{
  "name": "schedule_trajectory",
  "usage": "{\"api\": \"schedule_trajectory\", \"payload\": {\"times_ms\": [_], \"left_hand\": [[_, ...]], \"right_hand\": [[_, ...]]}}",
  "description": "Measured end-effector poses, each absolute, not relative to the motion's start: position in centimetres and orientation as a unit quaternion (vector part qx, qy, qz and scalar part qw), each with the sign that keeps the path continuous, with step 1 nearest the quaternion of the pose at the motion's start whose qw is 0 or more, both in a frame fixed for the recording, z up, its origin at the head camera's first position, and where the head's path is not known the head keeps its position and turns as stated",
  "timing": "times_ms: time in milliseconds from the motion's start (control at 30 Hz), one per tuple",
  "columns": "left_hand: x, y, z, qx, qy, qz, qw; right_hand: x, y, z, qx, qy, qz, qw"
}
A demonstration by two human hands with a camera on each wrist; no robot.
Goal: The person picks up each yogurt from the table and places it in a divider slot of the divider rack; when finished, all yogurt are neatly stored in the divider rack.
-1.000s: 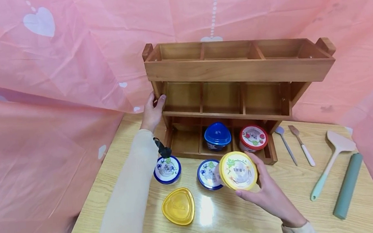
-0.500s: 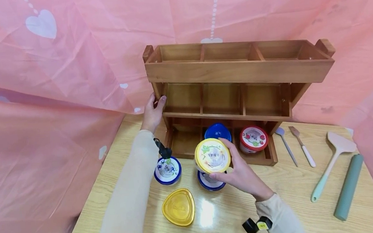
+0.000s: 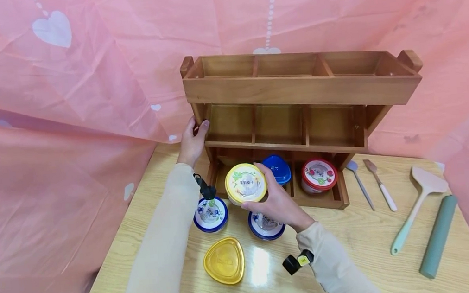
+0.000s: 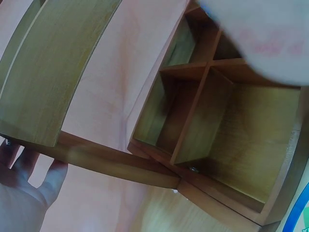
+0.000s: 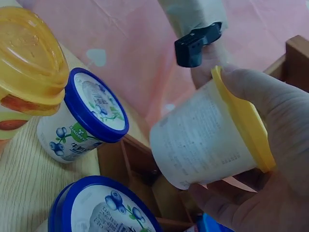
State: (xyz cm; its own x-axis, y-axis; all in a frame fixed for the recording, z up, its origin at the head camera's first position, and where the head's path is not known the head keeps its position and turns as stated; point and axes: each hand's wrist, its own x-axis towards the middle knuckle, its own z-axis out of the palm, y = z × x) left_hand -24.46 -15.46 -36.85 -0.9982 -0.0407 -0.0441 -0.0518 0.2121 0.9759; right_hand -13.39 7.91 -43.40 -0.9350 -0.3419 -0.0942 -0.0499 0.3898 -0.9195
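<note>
My right hand (image 3: 279,203) grips a white tub with a yellow lid (image 3: 245,183), fingers and thumb around it. The tub is tilted in the right wrist view and hangs before the lower left compartment of the wooden shelf (image 3: 296,87). At the shelf's left side my left hand (image 3: 192,141) holds the side post (image 4: 116,162), fingers hidden behind it. In the bottom tier sit a blue-lidded tub (image 3: 277,168), partly hidden by the right hand, and a red-lidded tub (image 3: 319,175).
Two blueberry tubs with blue lids, one left (image 3: 210,214) and one right (image 3: 265,226), stand before the shelf. Nearer lies a yellow-lidded tub (image 3: 224,261). On the right are a spoon (image 3: 360,184), a brush (image 3: 380,185), a spatula (image 3: 417,207) and a green roll (image 3: 438,235).
My right hand has carried the yellow-lidded tub left and farther back, from beside the right blueberry tub to the shelf's lower left compartment. The left hand has stayed on the post.
</note>
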Motion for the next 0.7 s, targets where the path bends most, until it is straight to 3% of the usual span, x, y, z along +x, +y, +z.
{"api": "schedule_trajectory", "payload": {"times_ms": [700], "left_hand": [[-24.3, -15.2, -37.0, -0.027, 0.775, 0.632, -0.004]], "right_hand": [[-18.9, 4.0, -46.1, -0.051, 0.826, -0.546, 0.131]]}}
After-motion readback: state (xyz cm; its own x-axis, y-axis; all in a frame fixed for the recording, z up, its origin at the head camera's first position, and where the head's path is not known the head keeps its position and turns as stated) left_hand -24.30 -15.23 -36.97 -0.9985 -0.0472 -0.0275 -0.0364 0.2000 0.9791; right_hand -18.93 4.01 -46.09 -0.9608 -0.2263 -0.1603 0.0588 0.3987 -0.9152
